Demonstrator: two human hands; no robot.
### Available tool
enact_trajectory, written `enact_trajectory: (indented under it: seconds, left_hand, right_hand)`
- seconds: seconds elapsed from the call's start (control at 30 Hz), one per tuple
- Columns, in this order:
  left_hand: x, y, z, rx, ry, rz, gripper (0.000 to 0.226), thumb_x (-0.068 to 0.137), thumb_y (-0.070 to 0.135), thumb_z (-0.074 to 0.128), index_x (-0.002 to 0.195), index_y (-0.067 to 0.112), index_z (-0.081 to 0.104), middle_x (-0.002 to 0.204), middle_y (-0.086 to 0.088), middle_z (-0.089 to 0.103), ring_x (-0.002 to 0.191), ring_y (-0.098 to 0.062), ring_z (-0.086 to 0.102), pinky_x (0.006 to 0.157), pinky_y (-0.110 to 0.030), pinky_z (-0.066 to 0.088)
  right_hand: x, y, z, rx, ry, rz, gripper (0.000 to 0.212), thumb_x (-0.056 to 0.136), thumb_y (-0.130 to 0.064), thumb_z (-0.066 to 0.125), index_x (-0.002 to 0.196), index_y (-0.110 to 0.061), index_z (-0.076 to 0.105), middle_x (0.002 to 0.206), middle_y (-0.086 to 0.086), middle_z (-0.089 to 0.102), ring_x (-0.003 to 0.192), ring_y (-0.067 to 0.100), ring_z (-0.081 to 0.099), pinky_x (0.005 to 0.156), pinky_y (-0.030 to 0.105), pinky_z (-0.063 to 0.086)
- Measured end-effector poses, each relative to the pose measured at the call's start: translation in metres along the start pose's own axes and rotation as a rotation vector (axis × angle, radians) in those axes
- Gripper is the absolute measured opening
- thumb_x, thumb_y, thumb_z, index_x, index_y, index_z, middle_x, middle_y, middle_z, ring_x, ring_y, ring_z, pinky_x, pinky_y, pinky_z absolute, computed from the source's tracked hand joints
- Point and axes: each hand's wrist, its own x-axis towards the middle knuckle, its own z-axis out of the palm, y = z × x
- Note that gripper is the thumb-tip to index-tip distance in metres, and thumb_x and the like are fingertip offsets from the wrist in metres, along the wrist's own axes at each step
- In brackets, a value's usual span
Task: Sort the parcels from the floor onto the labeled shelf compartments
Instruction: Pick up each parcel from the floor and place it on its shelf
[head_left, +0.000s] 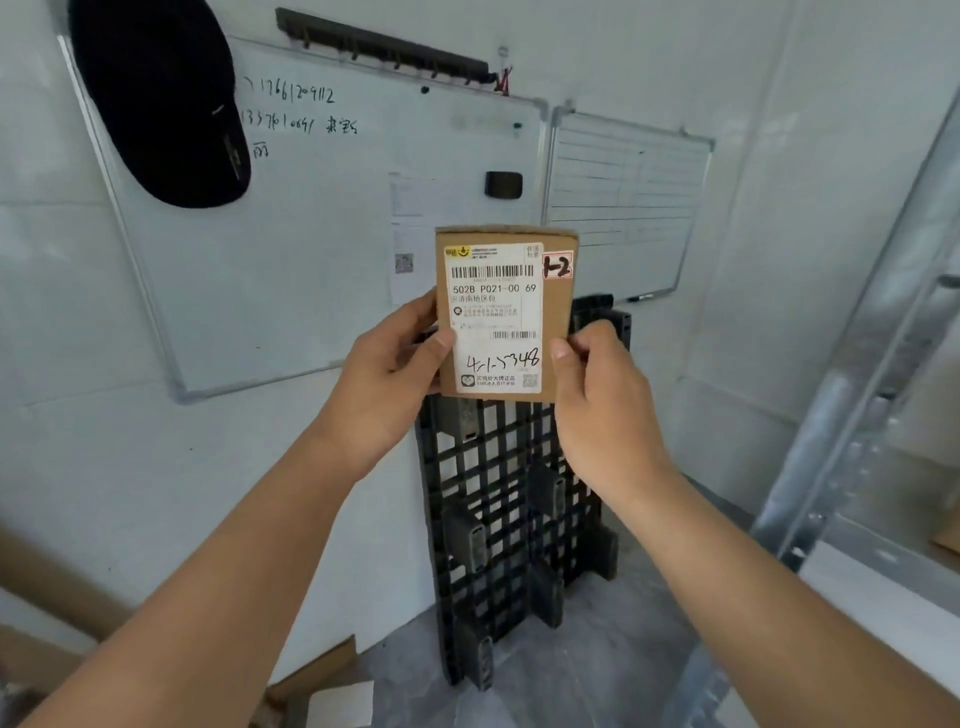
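I hold a small brown cardboard parcel (501, 312) upright in front of me, its white shipping label facing the camera. A red-edged sticker reading "1-2" sits at its top right corner, and "4-1-5348" is handwritten low on the label. My left hand (395, 374) grips the parcel's left edge, thumb on the label. My right hand (597, 395) pinches the lower right edge. The metal shelf frame (857, 374) rises at the right side of the view.
A black plastic pallet (514, 519) leans upright against the wall behind the parcel. Two whiteboards (322, 218) hang on the wall, with a dark cap (161, 98) over the left one. Flattened cardboard (317, 680) lies on the floor at lower left.
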Motion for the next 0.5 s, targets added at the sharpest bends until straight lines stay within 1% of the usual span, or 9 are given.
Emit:
enact_trajectory:
  seconds: [0.03,0.1,0.17,0.2,0.23,0.27,0.3,0.4,0.5]
  left_hand:
    - [0.003,0.001,0.005,-0.022,-0.011,0.008,0.045,0.109,0.016,0.048,0.153,0.027,0.048,0.132,0.021,0.069,0.119,-0.003,0.067,0.086,-0.025,0.061]
    - [0.009,0.000,0.016,-0.077,-0.011,0.017,0.044,0.108,0.015,0.050,0.151,0.024,0.048,0.135,0.016,0.068,0.121,-0.006,0.067,0.090,-0.033,0.062]
    - [0.016,-0.004,0.026,-0.123,-0.026,0.016,0.036,0.107,0.013,0.053,0.142,0.021,0.052,0.135,0.010,0.069,0.120,-0.010,0.068,0.094,-0.043,0.062]
    - [0.019,-0.006,0.031,-0.134,-0.047,0.020,0.032,0.107,0.013,0.053,0.138,0.021,0.054,0.135,0.009,0.069,0.120,-0.011,0.069,0.095,-0.045,0.061]
    - [0.022,-0.009,0.035,-0.142,-0.071,0.026,0.031,0.107,0.012,0.054,0.137,0.021,0.055,0.136,0.008,0.069,0.120,-0.011,0.069,0.095,-0.046,0.061]
    - [0.024,-0.011,0.039,-0.150,-0.100,0.037,0.033,0.107,0.011,0.054,0.139,0.020,0.055,0.137,0.008,0.068,0.120,-0.011,0.069,0.095,-0.045,0.061]
    - [0.027,-0.013,0.044,-0.162,-0.133,0.049,0.037,0.107,0.009,0.053,0.142,0.018,0.054,0.139,0.007,0.067,0.122,-0.010,0.068,0.095,-0.044,0.061]
    - [0.032,-0.015,0.059,-0.229,-0.272,0.077,0.046,0.106,0.002,0.051,0.150,0.016,0.051,0.144,0.006,0.064,0.125,-0.008,0.065,0.095,-0.034,0.060]
    - [0.034,-0.014,0.080,-0.295,-0.406,0.084,0.050,0.105,0.000,0.052,0.152,0.016,0.049,0.143,0.011,0.064,0.124,-0.008,0.066,0.095,-0.032,0.060]
  right_hand:
    - [0.000,0.002,-0.006,0.006,0.025,0.000,0.020,0.110,-0.037,0.042,0.110,-0.018,0.050,0.115,-0.001,0.064,0.102,0.011,0.063,0.066,0.012,0.050]
    - [-0.002,0.003,-0.017,0.035,0.085,0.005,0.019,0.109,-0.034,0.045,0.120,-0.019,0.050,0.119,-0.005,0.065,0.101,0.002,0.063,0.072,0.007,0.049]
    - [-0.004,0.003,-0.025,0.045,0.126,0.032,0.031,0.110,-0.031,0.046,0.138,-0.018,0.048,0.123,-0.011,0.062,0.100,-0.004,0.060,0.077,0.000,0.044]
    - [-0.006,0.003,-0.029,0.037,0.144,0.049,0.039,0.110,-0.032,0.045,0.146,-0.018,0.045,0.124,-0.012,0.060,0.103,-0.003,0.059,0.081,0.000,0.044]
    - [-0.008,0.003,-0.032,0.014,0.166,0.055,0.043,0.110,-0.033,0.044,0.151,-0.019,0.042,0.127,-0.012,0.060,0.110,0.000,0.058,0.088,0.004,0.046]
    - [-0.011,0.005,-0.035,-0.016,0.192,0.051,0.045,0.110,-0.033,0.042,0.153,-0.022,0.042,0.131,-0.009,0.061,0.116,0.005,0.059,0.096,0.012,0.048]
    - [-0.014,0.005,-0.039,-0.042,0.222,0.052,0.044,0.110,-0.034,0.042,0.153,-0.024,0.042,0.134,-0.006,0.062,0.120,0.008,0.059,0.100,0.022,0.049]
    - [-0.023,0.008,-0.052,-0.068,0.344,0.102,0.041,0.111,-0.034,0.040,0.151,-0.028,0.046,0.134,-0.004,0.065,0.121,0.011,0.062,0.103,0.036,0.054]
    - [-0.040,0.010,-0.067,-0.093,0.442,0.185,0.039,0.111,-0.035,0.040,0.149,-0.031,0.048,0.131,-0.006,0.066,0.118,0.008,0.064,0.102,0.041,0.056]
